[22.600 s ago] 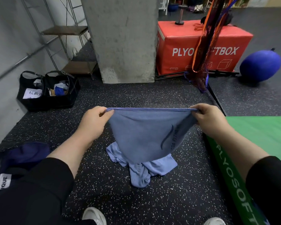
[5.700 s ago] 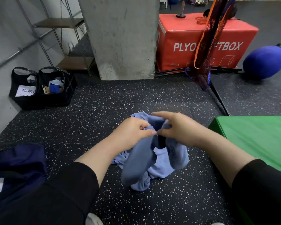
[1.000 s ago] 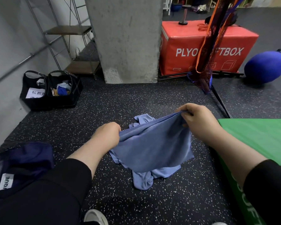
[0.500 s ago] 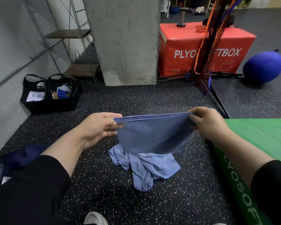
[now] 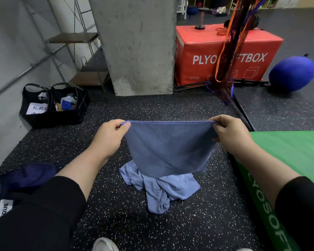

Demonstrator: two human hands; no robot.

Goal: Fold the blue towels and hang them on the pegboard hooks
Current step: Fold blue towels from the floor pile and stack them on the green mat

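The left hand [image 5: 110, 139] and the right hand [image 5: 230, 135] each pinched a top corner of a blue towel [image 5: 169, 149], holding it stretched and hanging in the air. Below it, a paler crumpled towel [image 5: 159, 189] lay on the speckled floor [image 5: 170, 229], beside a green mat [image 5: 290, 156].

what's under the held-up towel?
A crumpled lighter blue towel lies on the speckled floor beneath the held towel. Its far part is covered, so any further towels there can't be seen.
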